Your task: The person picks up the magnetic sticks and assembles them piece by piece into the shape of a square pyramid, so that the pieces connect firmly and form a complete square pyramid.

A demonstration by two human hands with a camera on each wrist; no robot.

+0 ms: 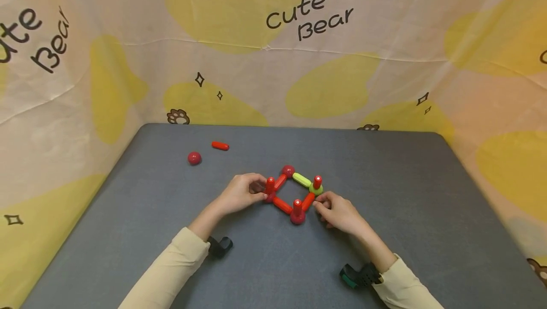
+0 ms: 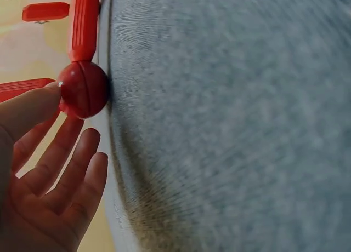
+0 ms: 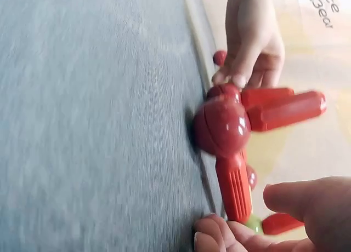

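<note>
A four-sided frame of magnetic-looking rods and balls lies on the table. Red balls form its left [image 2: 85,90], near [image 1: 297,218] and far [image 1: 288,171] corners; a green ball [image 1: 316,189] forms the right one. Three sides are red rods, and the far right side is a yellow-green rod [image 1: 302,179]. Short red rods [image 1: 297,207] stand upright on the left, near and right balls. My left hand [image 1: 244,194] pinches the left ball between thumb and fingers. Beside the green ball is my right hand [image 1: 339,210], its fingertips close to it, its thumb held apart.
A loose red ball [image 1: 194,158] and a loose red rod [image 1: 220,145] lie at the far left of the grey table [image 1: 406,181]. A printed cloth [image 1: 239,71] hangs around the back and sides. Black bands [image 1: 360,275] are on both wrists.
</note>
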